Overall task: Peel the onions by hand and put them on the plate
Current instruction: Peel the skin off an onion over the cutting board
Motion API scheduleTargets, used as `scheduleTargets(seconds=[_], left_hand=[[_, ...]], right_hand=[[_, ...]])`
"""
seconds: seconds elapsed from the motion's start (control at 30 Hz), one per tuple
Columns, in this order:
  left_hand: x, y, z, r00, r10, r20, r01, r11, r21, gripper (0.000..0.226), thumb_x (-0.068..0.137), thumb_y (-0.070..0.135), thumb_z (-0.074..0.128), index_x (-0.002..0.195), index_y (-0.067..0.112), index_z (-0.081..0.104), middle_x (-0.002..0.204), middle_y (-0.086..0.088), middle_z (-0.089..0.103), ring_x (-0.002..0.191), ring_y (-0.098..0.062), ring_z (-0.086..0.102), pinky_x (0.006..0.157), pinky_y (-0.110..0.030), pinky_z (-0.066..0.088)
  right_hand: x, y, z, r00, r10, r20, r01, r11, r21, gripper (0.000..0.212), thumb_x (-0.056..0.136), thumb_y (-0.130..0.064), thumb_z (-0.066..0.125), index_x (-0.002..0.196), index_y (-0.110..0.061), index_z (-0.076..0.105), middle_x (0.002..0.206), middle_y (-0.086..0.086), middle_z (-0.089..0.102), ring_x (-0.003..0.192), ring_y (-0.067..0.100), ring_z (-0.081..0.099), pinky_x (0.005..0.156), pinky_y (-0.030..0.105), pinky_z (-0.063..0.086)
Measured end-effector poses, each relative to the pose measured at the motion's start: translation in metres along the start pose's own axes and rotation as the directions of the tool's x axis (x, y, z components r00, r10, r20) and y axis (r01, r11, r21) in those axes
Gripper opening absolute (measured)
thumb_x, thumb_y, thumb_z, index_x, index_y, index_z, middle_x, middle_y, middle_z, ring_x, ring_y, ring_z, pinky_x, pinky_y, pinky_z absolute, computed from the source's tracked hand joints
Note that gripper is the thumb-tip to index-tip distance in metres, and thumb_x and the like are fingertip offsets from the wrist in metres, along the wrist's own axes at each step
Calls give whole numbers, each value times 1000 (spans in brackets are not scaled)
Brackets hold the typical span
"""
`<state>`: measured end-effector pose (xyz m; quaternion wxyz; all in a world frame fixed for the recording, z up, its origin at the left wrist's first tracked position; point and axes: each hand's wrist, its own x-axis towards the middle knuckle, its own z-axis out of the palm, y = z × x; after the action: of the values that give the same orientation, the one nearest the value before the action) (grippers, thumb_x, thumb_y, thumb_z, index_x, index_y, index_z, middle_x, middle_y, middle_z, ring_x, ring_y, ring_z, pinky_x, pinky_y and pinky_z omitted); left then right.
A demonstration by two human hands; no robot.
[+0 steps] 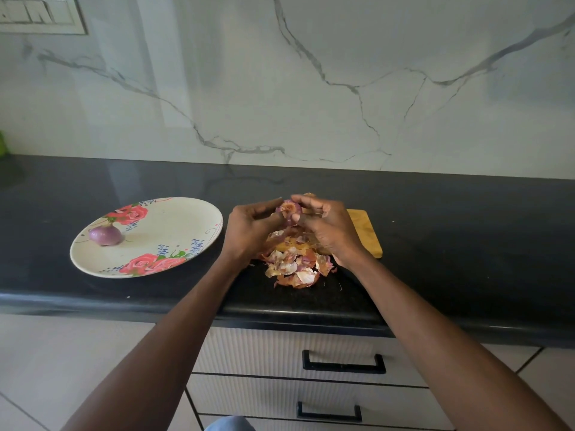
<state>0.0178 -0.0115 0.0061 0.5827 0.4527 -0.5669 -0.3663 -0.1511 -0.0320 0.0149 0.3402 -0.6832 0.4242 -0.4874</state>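
A purple onion (289,209) sits between both hands above the counter, its cut end turned towards me. My left hand (252,230) grips it from the left with curled fingers. My right hand (326,227) holds it from the right, thumb and fingertips pinching at its top. One peeled purple onion (105,234) lies on the left part of the white plate with pink roses (174,225). A heap of dry onion skins (295,265) lies on the counter under my hands.
A wooden cutting board (367,231) lies behind my right hand, partly hidden. The black counter (466,244) runs to a marble wall. Drawers with black handles (343,363) are below the front edge.
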Motion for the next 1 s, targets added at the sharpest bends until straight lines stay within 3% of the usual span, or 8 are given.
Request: scheduleTargets(seconds=[0.1,0.17,0.37,0.47,0.63,0.73,0.87,1.0], left_hand=[[-4,3,1,993,115,-17,-110,980,166,38,85,20,79,120,8,71,107,-1,76,93,-9,74,83,-29,60],[-7,5,0,987,155,-29,-144,961,235,34,88,20,77,119,7,71,105,3,74,89,-3,73,77,-21,59],[-14,7,2,978,204,-44,-179,929,325,16,93,8,67,106,4,77,80,0,76,68,-17,70,51,-22,52],[-12,4,1,973,224,-59,-187,910,370,15,94,8,65,94,3,79,83,-19,74,67,-26,68,55,-32,57],[-10,0,0,963,261,-70,-212,892,400,17,95,16,63,103,11,78,85,-5,77,73,-26,72,68,-47,59],[-11,0,0,958,281,-59,-235,885,402,21,95,16,67,113,10,75,96,-4,77,81,-16,74,74,-42,63],[-10,2,-2,926,374,-46,-325,854,406,29,92,20,72,119,10,73,115,2,72,95,-5,69,80,-15,56],[-8,1,-2,919,393,-42,-337,834,436,24,90,19,74,112,10,76,115,-4,74,99,-7,69,82,-13,54]], right_hand=[[2,4,-1,1000,16,-16,-15,999,41,41,85,-13,79,125,-20,71,118,2,74,111,18,70,99,53,55],[2,4,1,1000,23,-12,-22,999,25,39,87,-13,77,126,-18,70,120,2,73,116,18,67,100,51,54],[1,2,0,1000,2,30,-1,1000,-27,39,90,-14,75,129,-14,68,128,5,70,122,13,63,108,42,50],[0,2,1,999,-15,31,16,999,-45,39,91,-13,73,130,-13,68,129,6,69,123,12,62,108,41,49],[1,3,2,999,-19,-27,18,999,-41,39,91,-13,74,129,-13,68,126,4,70,120,12,64,107,42,51],[3,4,0,998,-4,-58,4,1000,10,39,90,-10,74,129,-10,67,124,6,71,116,13,66,103,43,53],[3,2,-1,998,17,-60,-14,999,47,41,88,-10,77,128,-8,66,121,6,72,114,13,67,101,40,55],[2,3,-2,998,-20,-63,21,1000,2,41,87,-12,78,127,-7,68,118,4,73,111,12,68,101,38,54]])
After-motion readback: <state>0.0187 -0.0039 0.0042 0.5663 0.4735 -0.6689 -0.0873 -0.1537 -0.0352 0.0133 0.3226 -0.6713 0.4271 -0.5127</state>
